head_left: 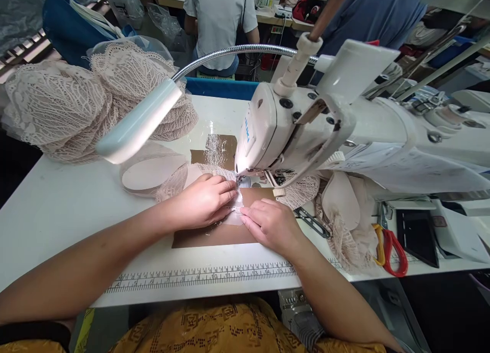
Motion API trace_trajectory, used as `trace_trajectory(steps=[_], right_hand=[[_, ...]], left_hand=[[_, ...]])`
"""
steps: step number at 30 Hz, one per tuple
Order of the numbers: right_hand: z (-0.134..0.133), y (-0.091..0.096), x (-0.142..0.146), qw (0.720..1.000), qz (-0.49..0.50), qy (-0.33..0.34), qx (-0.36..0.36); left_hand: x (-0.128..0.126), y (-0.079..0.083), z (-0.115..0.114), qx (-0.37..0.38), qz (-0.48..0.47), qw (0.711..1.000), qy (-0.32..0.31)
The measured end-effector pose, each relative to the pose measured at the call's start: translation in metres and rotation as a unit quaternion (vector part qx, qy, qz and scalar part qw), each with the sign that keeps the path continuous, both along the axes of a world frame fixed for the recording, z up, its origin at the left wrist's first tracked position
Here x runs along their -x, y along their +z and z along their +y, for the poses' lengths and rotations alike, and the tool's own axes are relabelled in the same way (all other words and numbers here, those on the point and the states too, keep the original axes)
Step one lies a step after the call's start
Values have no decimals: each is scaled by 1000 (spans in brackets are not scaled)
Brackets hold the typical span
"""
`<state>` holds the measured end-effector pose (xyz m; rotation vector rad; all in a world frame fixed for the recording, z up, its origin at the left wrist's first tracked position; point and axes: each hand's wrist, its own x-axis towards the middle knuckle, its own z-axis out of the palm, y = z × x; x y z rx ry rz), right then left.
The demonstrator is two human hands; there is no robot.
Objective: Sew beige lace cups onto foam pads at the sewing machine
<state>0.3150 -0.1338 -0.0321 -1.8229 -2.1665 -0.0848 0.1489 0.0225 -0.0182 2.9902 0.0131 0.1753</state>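
1. The lace piece (234, 211) lies flat on the brown patch (214, 236) of the tabletop (57, 210), its far edge right at the presser foot (242, 180) of the white sewing machine (291, 133)
2. Judged from this, the step in hand is guiding the lace under the needle. Doing it well probably means light, even pressure from both sides, so the cloth feeds straight without stretching or puckering
3. Fingertips would best stay to the sides of the foot and never in front of the needle, as the gap there looks small
4. The left hand (206, 200) rests palm down on the lace. Its fingers (225, 188) are stretched out almost flat and close together, pressing rather than gripping, with the tips just beside the foot
5. The right hand (272, 224) sits nearer the person, knuckles raised and fingers (249, 218) half curled, with their tips on the near edge of the lace. Whether they nip that edge or only press on it cannot be told
6. The two hands nearly meet over the lace, tips close but apart
7. A foam cup (153, 172) lies just left of the left hand, a heap of lace cups (76, 103) sits well behind it, and the lamp head (138, 123) hangs above them
8. Red and yellow scissors (390, 248) lie well to the right, clear of the work
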Motion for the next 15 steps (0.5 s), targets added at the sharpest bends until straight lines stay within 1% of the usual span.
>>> trace_trajectory(steps=[4, 8, 11, 15], right_hand=[[0, 0, 0, 1000, -2, 0, 4], [2, -3, 0, 1000, -6, -13, -10], [3, -5, 0, 1000, -17, -21, -5], [4, -5, 1, 999, -43, -28, 2]], left_hand=[[0, -2, -3, -5, 2, 1000, -6], [-2, -3, 4, -17, 2, 1000, 7], [-4, -3, 9, -34, -5, 999, 11], [-5, -4, 7, -60, -16, 998, -9]])
